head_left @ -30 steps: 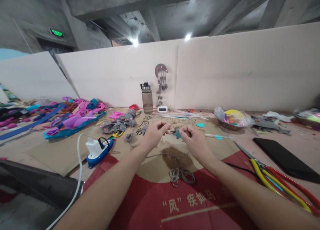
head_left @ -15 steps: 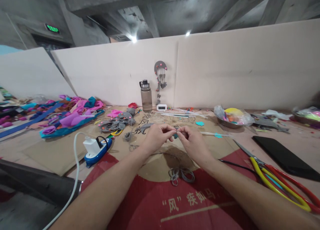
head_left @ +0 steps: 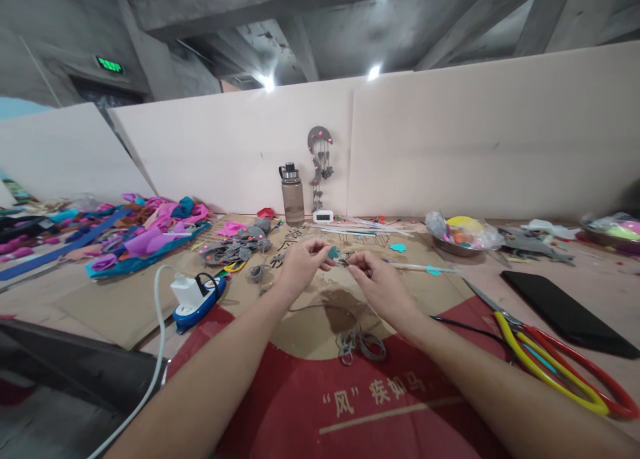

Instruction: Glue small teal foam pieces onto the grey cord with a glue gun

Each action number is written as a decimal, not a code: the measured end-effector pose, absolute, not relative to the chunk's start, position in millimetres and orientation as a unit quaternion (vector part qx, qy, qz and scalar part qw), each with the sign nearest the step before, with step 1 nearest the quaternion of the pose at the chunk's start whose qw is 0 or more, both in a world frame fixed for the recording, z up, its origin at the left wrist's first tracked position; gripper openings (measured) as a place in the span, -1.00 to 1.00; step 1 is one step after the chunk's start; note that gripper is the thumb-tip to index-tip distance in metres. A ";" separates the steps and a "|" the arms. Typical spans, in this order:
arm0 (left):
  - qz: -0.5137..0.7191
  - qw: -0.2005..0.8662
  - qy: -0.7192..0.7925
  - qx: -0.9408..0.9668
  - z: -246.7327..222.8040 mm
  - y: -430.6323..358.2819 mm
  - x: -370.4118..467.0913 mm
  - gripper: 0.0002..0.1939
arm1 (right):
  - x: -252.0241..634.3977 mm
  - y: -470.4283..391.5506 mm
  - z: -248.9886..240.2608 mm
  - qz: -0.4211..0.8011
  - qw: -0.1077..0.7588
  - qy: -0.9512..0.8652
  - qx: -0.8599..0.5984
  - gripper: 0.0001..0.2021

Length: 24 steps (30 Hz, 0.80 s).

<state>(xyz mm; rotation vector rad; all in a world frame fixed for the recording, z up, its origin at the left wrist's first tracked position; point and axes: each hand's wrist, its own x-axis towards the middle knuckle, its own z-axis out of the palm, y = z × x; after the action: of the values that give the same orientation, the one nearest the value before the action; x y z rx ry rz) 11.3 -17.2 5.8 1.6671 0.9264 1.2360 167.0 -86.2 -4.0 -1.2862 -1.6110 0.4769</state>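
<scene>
Over the middle of the cardboard, my left hand [head_left: 303, 267] pinches a small teal felt cutout [head_left: 333, 252] between thumb and fingers. A short gap to the right, my right hand [head_left: 380, 284] has thumb and fingertips pressed together; whatever they hold is too small to make out. Below both hands lies a loose coil of grey cord [head_left: 361, 347], one strand of it running left across the cardboard. Beyond the right hand, a light blue cutout [head_left: 398, 247] lies flat, and another rests by a clear thin stick [head_left: 417, 268].
Large scissors [head_left: 545, 359] with red and yellow handles lie at right beside a black phone [head_left: 565, 312]. At left are a blue power strip [head_left: 200, 306], grey felt pieces [head_left: 235, 246] and colourful fabric [head_left: 150, 236]. A water bottle [head_left: 293, 196] stands at the back, near a metal bowl [head_left: 457, 248].
My hands were together at the fingertips and have moved apart. The teal cutout, mostly hidden between them before, now shows at my left fingertips.
</scene>
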 end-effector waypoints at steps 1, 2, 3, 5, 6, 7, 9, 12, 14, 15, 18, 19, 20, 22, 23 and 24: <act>0.508 0.423 0.371 0.652 5.5 -13.1 8.8 -0.83 | 166.8 -86.8 -1.9 0.208 0.485 -0.665 -0.529 -0.86; 0.523 0.419 0.375 0.640 5.5 -8.6 5.5 -0.84 | 166.6 -87.4 0.1 0.223 0.479 -0.664 -0.530 -0.85; 0.535 0.416 0.375 0.633 5.8 -3.8 1.5 -0.85 | 166.5 -87.9 1.9 0.241 0.473 -0.660 -0.531 -0.84; 0.581 0.402 0.375 0.600 6.6 6.7 -8.4 -0.87 | 166.6 -89.0 4.8 0.290 0.468 -0.647 -0.528 -0.82; 0.599 0.398 0.378 0.583 6.7 12.2 -13.8 -0.86 | 166.8 -89.8 6.2 0.321 0.470 -0.639 -0.518 -0.81; 0.611 0.396 0.386 0.566 6.4 17.7 -19.3 -0.85 | 167.2 -90.8 7.6 0.355 0.474 -0.630 -0.502 -0.79; 0.648 0.402 0.384 0.521 4.6 28.6 -29.8 -0.87 | 168.5 -93.7 11.0 0.425 0.483 -0.615 -0.456 -0.76; 0.688 0.408 0.363 0.478 -0.1 42.2 -42.1 -0.87 | 171.1 -100.0 18.4 0.499 0.472 -0.617 -0.385 -0.74; 0.702 0.404 0.366 0.458 -2.6 48.5 -48.1 -0.88 | 173.1 -105.2 25.0 0.526 0.459 -0.626 -0.346 -0.75; 0.708 0.398 0.372 0.450 -3.4 50.8 -50.6 -0.87 | 174.1 -108.1 28.9 0.538 0.459 -0.627 -0.327 -0.75; 0.722 0.384 0.380 0.432 -4.5 56.6 -57.7 -0.88 | 178.2 -118.3 42.3 0.564 0.478 -0.617 -0.270 -0.78; 0.726 0.382 0.382 0.425 -4.8 58.6 -60.1 -0.89 | 180.2 -122.1 47.0 0.568 0.486 -0.615 -0.252 -0.79; 0.729 0.382 0.385 0.418 -5.0 60.5 -62.5 -0.90 | 182.8 -126.0 51.6 0.570 0.494 -0.614 -0.234 -0.81; 0.736 0.380 0.389 0.404 -5.6 64.3 -67.0 -0.92 | 189.4 -133.6 59.9 0.568 0.509 -0.617 -0.193 -0.83; 0.739 0.378 0.391 0.398 -5.8 65.8 -68.9 -0.93 | 193.1 -137.2 63.6 0.564 0.515 -0.622 -0.173 -0.84; 0.740 0.377 0.394 0.394 -5.9 66.9 -70.5 -0.93 | 196.8 -140.5 67.0 0.558 0.519 -0.629 -0.154 -0.83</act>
<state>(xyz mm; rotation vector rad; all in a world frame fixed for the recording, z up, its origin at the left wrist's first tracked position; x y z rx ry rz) -70.5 66.9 -5.9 1.0063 1.0064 1.8926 196.8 -140.5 67.0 -0.3703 -1.5090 1.3372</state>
